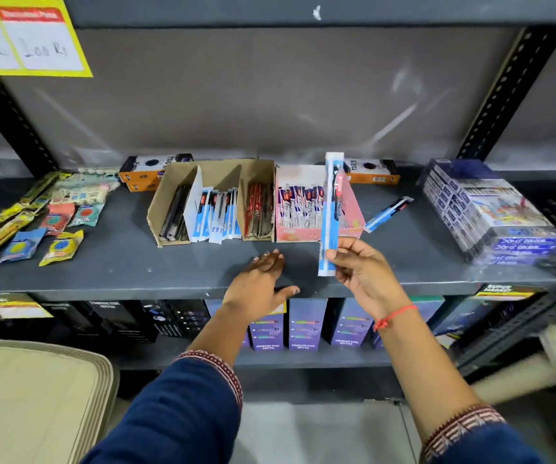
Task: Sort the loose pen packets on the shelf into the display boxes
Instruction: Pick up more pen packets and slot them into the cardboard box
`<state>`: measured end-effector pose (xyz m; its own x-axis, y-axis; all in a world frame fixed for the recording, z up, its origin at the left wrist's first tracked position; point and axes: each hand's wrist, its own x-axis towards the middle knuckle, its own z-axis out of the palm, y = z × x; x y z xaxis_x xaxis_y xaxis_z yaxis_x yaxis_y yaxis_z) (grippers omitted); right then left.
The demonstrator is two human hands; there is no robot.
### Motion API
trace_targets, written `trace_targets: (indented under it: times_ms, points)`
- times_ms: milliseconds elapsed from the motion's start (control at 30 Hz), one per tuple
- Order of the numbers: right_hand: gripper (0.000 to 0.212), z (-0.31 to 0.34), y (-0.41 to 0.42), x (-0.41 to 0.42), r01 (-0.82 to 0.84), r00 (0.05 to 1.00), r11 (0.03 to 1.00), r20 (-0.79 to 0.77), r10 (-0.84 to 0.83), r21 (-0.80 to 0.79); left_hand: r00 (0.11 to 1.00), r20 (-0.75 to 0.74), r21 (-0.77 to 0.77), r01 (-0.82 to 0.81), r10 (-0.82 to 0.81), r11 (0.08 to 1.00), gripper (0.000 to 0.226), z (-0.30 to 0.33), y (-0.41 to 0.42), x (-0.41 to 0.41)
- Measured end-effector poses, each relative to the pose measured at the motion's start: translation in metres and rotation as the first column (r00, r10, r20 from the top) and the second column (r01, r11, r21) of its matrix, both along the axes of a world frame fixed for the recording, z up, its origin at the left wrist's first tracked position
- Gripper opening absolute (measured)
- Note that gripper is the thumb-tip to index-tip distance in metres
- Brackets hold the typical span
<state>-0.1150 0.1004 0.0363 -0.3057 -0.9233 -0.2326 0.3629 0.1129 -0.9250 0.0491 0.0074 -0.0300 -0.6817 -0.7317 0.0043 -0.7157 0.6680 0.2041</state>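
Observation:
My right hand (362, 267) pinches the lower end of a blue-and-white pen packet (330, 209), held upright in front of the pink display box (285, 234). That box holds a row of purple-and-white packets. Left of it stands a brown cardboard display box (156, 212) with three compartments: dark pens, blue-and-white packets, red pens. My left hand (260, 283) hovers flat over the shelf's front edge, fingers apart, holding nothing. One more blue pen packet (387, 214) lies loose on the shelf just right of the pink box.
Small coloured sachets (60, 226) and yellow strips lie at the shelf's left. Orange-and-black cartons (144, 174) stand behind the display boxes. A wrapped stack of blue boxes (491, 212) sits at the right. Purple cartons (303, 324) fill the lower shelf. Beige trays (35, 400) are at bottom left.

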Motion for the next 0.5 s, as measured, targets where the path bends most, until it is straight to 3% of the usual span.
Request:
trace_targets:
  times_ms: [500]
  points:
    - [0.023, 0.003, -0.022, 0.031, -0.066, 0.996, 0.998, -0.054, 0.066, 0.007, 1.0, 0.001, -0.031, 0.027, -0.027, 0.999, 0.069, 0.0, -0.006, 0.02]
